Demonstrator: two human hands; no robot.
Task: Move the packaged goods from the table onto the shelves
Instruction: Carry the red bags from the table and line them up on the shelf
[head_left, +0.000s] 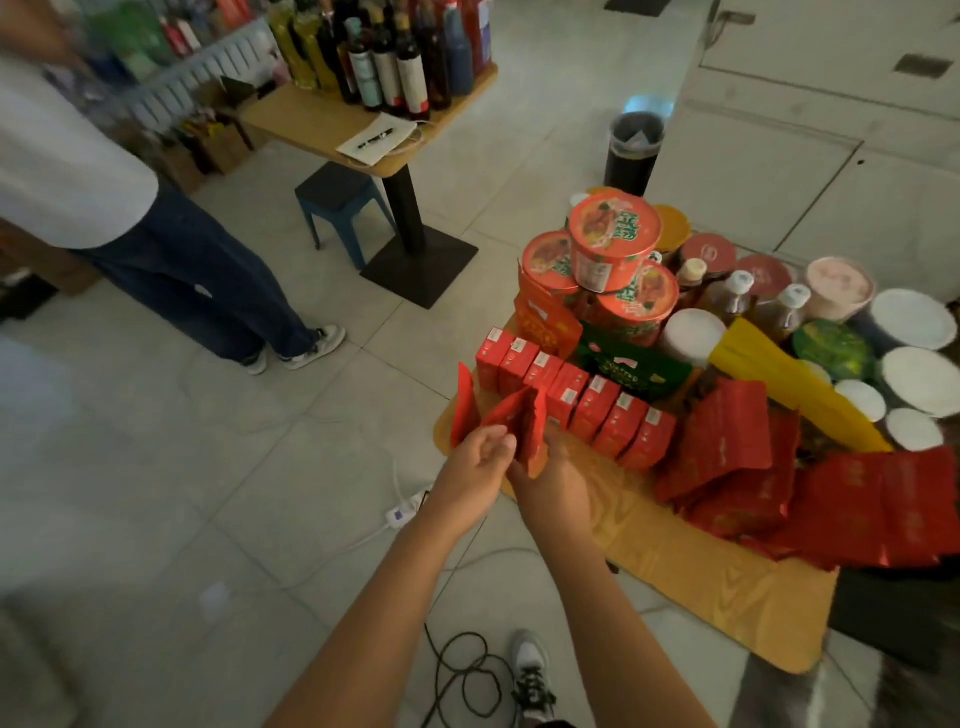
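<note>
A wooden table (675, 561) is laden with goods: red boxes (576, 400) are lined along the left edge, red foil packets (727, 441) heaped near right, noodle cups (613, 244) stacked far left, bottles (737, 296) and white-lidded tubs (914, 319) set behind.

A bystander (62, 156) in a white top, jeans and sneakers stands at the left on the tiled floor (156, 493). A far table (306, 124) carries dark bottles (395, 67) and a paper (397, 130) with a pen (375, 139) on it. A blue stool (337, 200) sits beside its base. A dark bin (635, 150) stands by white cabinets (831, 130). A white power strip (402, 512) and a looped black cable (462, 675) lie on the floor.
</note>
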